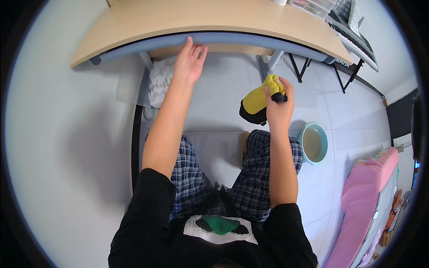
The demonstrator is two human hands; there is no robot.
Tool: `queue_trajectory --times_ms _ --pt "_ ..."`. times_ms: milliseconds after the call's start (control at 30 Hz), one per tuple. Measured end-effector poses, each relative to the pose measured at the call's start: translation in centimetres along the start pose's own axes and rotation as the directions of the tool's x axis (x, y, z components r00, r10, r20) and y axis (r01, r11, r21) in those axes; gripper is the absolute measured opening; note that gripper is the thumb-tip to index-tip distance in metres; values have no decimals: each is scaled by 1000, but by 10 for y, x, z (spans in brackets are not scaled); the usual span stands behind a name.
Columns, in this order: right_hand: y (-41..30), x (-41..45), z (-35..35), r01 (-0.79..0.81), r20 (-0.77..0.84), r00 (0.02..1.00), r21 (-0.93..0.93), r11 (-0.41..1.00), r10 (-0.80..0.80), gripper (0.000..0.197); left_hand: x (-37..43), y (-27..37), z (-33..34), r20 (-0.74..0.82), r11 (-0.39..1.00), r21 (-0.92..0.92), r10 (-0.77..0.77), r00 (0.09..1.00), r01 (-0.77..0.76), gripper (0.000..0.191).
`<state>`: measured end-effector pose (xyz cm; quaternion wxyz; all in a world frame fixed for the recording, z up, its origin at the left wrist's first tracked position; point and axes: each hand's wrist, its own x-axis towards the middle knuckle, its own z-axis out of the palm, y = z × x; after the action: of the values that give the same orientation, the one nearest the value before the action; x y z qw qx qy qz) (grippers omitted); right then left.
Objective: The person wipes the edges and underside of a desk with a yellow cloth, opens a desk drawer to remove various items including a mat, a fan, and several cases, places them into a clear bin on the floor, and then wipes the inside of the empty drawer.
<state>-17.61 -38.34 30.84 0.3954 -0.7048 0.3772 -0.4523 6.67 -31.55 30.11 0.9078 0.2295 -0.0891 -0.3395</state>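
My left hand [191, 63] reaches up to the front of a wooden desk [214, 15], palm up and fingers apart. Its fingertips overlap the blue-grey rail [234, 38] under the desktop's edge; whether they touch it I cannot tell. Nothing is in that hand. My right hand [281, 109] grips a yellow and black fabric bundle [256, 100] by its gathered end, out over the tiled floor. The bundle's wider, black-bottomed end hangs down to the left.
A light-blue basin [326, 144] of cloudy water stands by my right knee. A clear plastic bin [142, 90] with white packs [161, 82] is under the desk's left side. At right are a keyboard [352, 43] on a black stand and a pink folded mattress [358, 201].
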Motion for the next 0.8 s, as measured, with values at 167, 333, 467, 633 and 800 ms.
queue_trajectory --times_ms 167,333,467,633,800 --pt "12 2 -6 -13 -31 999 49 999 14 39 -30 -6 -2 -27 1000 -12 -19 999 18 25" --pt "14 -4 -21 75 -21 997 84 994 -74 40 -62 -3 -8 6 1000 23 -13 1000 12 24" --pt "19 -12 -29 30 -21 999 159 987 -27 40 -85 -1 -21 13 999 34 -31 999 30 22" --pt "41 -12 -36 73 10 997 103 992 -75 40 -111 2 -22 2 999 19 -27 1000 27 17" --pt "51 -32 -42 107 82 989 158 982 -121 36 -105 7 -23 -6 998 8 -63 998 63 34"
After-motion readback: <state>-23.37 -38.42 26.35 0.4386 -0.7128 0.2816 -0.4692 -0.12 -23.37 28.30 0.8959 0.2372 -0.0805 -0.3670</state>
